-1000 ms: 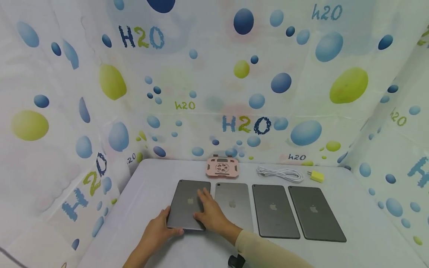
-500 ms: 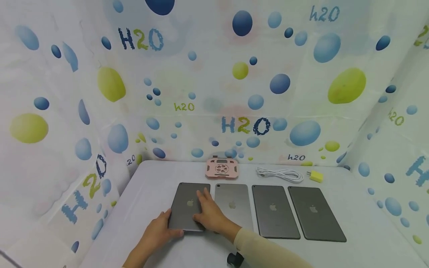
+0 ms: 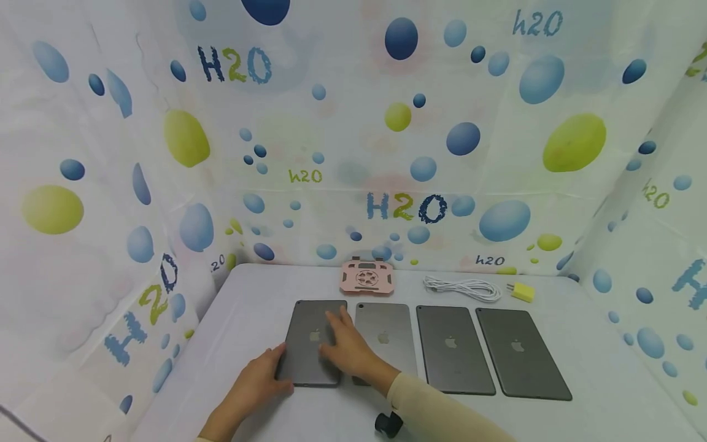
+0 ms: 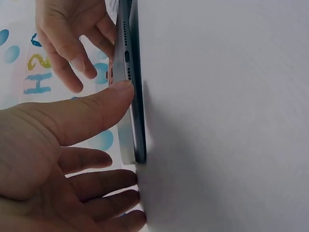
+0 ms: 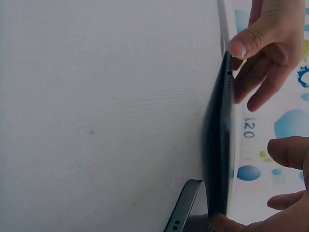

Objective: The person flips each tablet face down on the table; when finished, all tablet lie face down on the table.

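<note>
A dark grey tablet [image 3: 298,359] lies back up at the left end of a row of tablets, its apple logo showing. My left hand [image 3: 256,383] is at its lower left corner. In the left wrist view the thumb [image 4: 104,108] touches the edge with the charging port, and the nearly straight fingers [image 4: 104,183] are by the corner. My right hand [image 3: 350,347] rests its extended fingers over the right side of the same tablet. Partly behind that hand lies a silver tablet [image 3: 386,319]. The right wrist view shows a fingertip at the dark tablet's edge [image 5: 223,125].
Two more dark grey tablets [image 3: 453,350] [image 3: 521,353] lie to the right. Behind the row are a pink case-like object [image 3: 367,277], a coiled white cable [image 3: 464,287] and a yellow charger plug [image 3: 521,291]. A patterned curtain [image 3: 342,135] encloses the white table [image 3: 254,288].
The dark tablet's near edge has come down and slightly toward me, so it lies flatter. My left thumb has slid off its front edge toward the corner. My right hand has barely moved.
</note>
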A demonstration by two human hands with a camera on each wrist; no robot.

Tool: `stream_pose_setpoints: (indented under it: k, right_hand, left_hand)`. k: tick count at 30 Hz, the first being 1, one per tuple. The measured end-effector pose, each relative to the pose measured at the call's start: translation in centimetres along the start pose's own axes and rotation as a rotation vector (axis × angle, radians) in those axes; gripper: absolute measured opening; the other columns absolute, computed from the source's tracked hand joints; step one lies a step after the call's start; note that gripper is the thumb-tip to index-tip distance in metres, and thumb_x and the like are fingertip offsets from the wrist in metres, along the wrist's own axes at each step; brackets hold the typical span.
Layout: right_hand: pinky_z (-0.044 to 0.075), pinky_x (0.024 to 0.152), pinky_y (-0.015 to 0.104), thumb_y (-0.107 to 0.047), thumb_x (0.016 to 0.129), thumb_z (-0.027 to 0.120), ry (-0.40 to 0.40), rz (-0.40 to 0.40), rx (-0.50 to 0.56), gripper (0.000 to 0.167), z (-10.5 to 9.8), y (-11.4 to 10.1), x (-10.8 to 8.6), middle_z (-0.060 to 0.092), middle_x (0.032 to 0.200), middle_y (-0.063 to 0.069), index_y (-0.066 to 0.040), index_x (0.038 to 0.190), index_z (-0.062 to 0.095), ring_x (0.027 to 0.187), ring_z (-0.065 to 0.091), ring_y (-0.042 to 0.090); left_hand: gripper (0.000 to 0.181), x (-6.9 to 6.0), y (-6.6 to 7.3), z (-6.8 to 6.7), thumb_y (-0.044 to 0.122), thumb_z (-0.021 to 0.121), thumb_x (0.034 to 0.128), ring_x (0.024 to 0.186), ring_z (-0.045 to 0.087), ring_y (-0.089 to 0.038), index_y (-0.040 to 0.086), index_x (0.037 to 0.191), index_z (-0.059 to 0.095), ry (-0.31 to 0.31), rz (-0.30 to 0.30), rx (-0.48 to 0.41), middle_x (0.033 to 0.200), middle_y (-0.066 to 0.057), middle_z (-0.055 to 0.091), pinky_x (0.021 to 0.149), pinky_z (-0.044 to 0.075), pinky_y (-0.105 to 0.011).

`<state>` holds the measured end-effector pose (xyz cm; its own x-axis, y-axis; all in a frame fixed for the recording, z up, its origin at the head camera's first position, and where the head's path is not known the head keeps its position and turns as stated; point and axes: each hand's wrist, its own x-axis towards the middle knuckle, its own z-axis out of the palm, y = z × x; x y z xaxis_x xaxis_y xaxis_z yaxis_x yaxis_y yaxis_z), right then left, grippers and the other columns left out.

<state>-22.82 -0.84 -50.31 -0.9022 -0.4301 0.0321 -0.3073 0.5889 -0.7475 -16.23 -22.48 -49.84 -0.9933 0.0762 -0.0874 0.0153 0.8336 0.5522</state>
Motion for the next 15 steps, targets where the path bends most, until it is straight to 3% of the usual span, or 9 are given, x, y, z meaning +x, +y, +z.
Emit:
stream_pose_setpoints:
  k: [8, 15]
  right_hand:
    - [0.032, 0.117, 0.060, -0.025, 0.097, 0.064, -0.007, -0.021, 0.038, 0.070, -0.9, -0.2, -0.3, 0.014, 0.167, 0.026, -0.006, 0.158, 0.035, 0.149, 0.030, 0.044]
    - [0.049, 0.105, 0.052, -0.028, 0.102, 0.059, 0.026, -0.066, 0.214, 0.059, -3.2, 0.6, -1.8, 0.018, 0.170, 0.010, -0.015, 0.157, 0.040, 0.139, 0.049, 0.036]
  left_hand:
    - [0.078, -0.2, -0.8, -0.6, 0.021, 0.085, 0.0792, 0.136, 0.046, -0.052, -0.004, 0.145, 0.051, -0.017, 0.021, -0.052, 0.142, -0.030, 0.055, 0.108, 0.039, -0.065]
    - [0.069, -0.5, -1.7, -1.2, 0.030, 0.078, 0.0878, 0.134, 0.050, -0.048, 0.001, 0.145, 0.053, -0.042, 0.051, -0.091, 0.143, -0.026, 0.056, 0.108, 0.041, -0.063]
